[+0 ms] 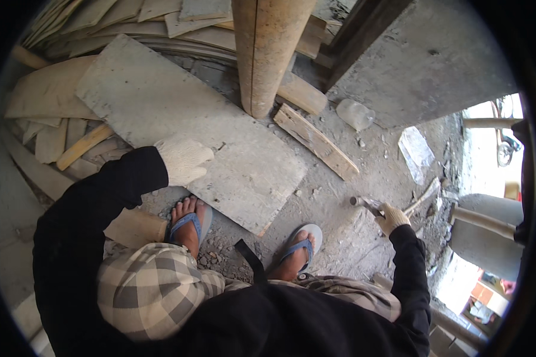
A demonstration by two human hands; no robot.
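Observation:
A wide grey board [238, 178] lies slanting across the ground in front of me. My left hand [183, 162], in a knitted white glove, rests against its near edge, fingers stretched out and holding nothing I can see. Just beyond those fingertips a small nail [221, 146] sticks up from the board. Off to the right, my right hand [392, 219], also gloved, is closed round a hammer [366, 203]. The hammer's head points left, held apart from the board above the dusty ground; the glove hides most of its handle.
A thick round post [267, 53] stands at the board's far edge. Stacked thin boards [53, 89] fill the left and back. A wooden plank [317, 141], a clear plastic container [355, 114] and a plastic sheet [415, 153] lie right. A large panel [429, 65] leans at the far right.

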